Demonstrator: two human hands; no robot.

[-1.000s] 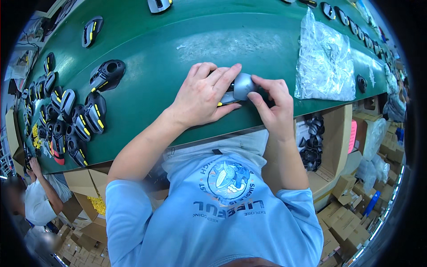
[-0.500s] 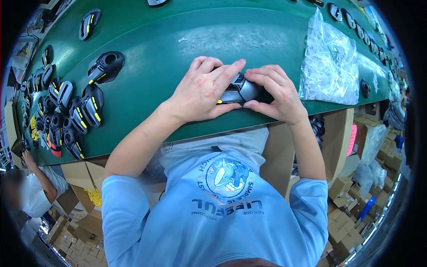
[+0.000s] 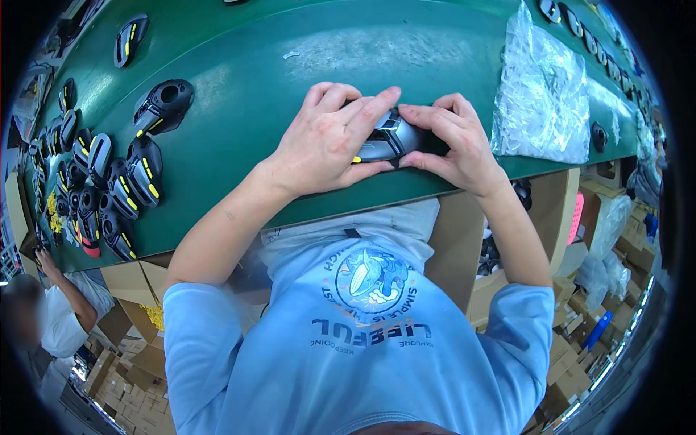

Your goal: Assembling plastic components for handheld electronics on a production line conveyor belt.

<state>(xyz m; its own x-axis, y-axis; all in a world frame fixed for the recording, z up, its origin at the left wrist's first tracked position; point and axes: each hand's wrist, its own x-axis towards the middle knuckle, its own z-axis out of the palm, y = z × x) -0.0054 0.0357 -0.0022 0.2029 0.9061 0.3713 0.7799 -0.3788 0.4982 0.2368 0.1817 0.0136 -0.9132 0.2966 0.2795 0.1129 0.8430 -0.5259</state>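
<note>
A grey and black computer mouse shell [image 3: 378, 148] with a yellow side piece rests low over the green table, between my two hands. My left hand [image 3: 333, 134] is closed around its left end, fingers over the far edge and thumb along the near edge. At the right end my right hand [image 3: 453, 141] grips it between fingertips and thumb. Much of the shell is hidden beneath the left fingers. To the left lies a separate black mouse part [image 3: 165, 105] with a round hole.
A pile of mouse shells [image 3: 116, 174] covers the table's left side, by yellow pieces [image 3: 54, 214]. A clear plastic bag [image 3: 544, 94] of parts lies at right. More shells line the far right edge. Cardboard boxes [image 3: 540, 225] stand below; another person's arm [image 3: 69, 290] shows at left.
My right hand has shifted slightly, its fingers still on the shell's right end. The view has moved a little; the left hand keeps its hold.
</note>
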